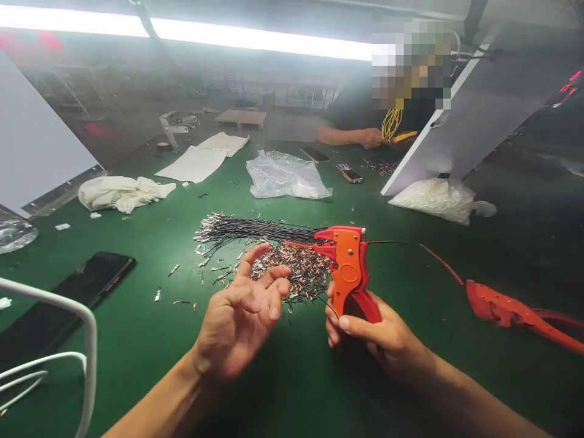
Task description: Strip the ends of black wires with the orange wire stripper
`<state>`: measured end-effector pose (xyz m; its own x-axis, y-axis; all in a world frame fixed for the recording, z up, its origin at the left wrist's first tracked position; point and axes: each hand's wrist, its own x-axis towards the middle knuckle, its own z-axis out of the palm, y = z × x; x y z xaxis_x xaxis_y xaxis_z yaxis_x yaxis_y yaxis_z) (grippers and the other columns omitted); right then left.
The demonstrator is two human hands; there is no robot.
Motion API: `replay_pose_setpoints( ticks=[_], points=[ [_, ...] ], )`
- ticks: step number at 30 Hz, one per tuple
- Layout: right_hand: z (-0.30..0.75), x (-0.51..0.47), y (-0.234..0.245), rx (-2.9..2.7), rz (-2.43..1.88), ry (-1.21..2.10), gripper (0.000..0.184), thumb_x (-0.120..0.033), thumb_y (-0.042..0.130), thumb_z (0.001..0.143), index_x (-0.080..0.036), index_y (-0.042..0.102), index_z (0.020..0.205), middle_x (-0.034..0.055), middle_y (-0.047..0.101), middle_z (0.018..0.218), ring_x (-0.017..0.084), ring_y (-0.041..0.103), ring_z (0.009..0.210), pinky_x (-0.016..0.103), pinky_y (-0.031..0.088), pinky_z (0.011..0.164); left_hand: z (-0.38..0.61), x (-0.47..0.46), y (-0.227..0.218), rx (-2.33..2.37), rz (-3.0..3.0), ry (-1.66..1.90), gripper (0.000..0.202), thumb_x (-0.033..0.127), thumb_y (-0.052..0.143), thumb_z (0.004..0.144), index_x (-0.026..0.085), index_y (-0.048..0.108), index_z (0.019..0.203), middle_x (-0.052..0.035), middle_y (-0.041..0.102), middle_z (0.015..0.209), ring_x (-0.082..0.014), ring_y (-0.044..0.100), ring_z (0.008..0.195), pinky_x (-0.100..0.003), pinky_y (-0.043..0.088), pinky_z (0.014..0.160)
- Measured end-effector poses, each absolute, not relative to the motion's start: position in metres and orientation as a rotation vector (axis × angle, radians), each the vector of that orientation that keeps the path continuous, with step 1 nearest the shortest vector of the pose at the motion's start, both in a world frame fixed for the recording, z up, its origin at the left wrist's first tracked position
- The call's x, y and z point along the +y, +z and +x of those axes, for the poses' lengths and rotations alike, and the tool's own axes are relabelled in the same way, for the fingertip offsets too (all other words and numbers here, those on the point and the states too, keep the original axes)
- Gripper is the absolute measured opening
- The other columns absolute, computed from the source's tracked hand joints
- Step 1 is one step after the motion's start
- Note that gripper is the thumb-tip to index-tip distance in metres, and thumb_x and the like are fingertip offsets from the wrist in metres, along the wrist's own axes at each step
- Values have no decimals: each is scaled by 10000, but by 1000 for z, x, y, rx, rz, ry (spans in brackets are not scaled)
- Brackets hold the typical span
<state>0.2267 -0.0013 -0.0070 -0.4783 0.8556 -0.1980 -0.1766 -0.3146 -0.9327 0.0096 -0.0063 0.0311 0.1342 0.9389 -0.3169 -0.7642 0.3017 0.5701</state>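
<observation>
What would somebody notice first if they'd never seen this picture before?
Probably the bright orange-and-red, plier-shaped tool in the right hand, just right of the middle. Next might come the messy heap of small black-and-copper wire scraps on the green tabletop, beyond the open left hand. The long, glowing white light along the top stands out too.

Long light tube (255,39) glares white across top; background hazy, dim (soft focus too); green tabletop (283,395) shadowed near bottom.
</observation>
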Motion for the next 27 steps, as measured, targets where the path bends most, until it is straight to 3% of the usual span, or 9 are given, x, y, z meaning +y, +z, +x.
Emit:
replay_pose_setpoints(
  ticks=[7,10,16,18,21,23,27],
  points=[
    [227,-2,-8,-1223,-935,1868,340,-342,694,814,-174,520,1053,8,573,780,175,566,671,344,437,660,13,-11,35,673,352,1190,746,31,620,629,314,435,1293,-82,625,1035,-109,643,756,-111,485,519],
    [227,-1,-9,-1215,-940,1885,336,-344,696,815,-174,524,1049,11,575,777,174,562,667,342,438,656,16,-12,28,639,456,1170,797,56,690,596,352,446,1295,-57,618,1037,-106,634,757,-98,426,461],
    [225,-3,-9,-1144,-845,1879,303,-304,699,827,-203,524,1052,1,569,793,173,570,680,350,452,658,19,-11,16,658,627,1227,832,38,710,524,339,487,1266,-47,618,1045,-110,612,785,-135,418,518],
    [224,-4,-5,-1104,-745,1879,289,-284,687,839,-218,526,1070,-1,559,807,176,568,696,363,466,671,19,-11,15,695,690,1243,691,108,752,564,303,543,1193,-36,615,1008,-105,584,749,-151,402,503],
    [226,-6,2,-1104,-621,1869,244,-274,662,862,-223,548,1071,6,541,817,184,563,712,386,478,692,21,-13,12,823,842,1055,245,321,739,747,200,638,934,-2,600,792,-50,450,563,-157,299,446],
    [228,-7,3,-1135,-585,1899,223,-293,659,870,-225,561,1058,7,528,810,187,557,709,391,477,691,23,-14,9,863,925,877,298,454,685,817,163,646,865,23,558,641,-38,376,498,-171,239,444],
    [228,-10,-6,-1278,-606,2000,211,-344,653,886,-204,578,1025,25,554,805,186,557,718,372,459,697,28,-16,0,795,973,839,452,556,701,776,152,639,970,51,514,575,-65,427,536,-191,271,502]
  ],
)
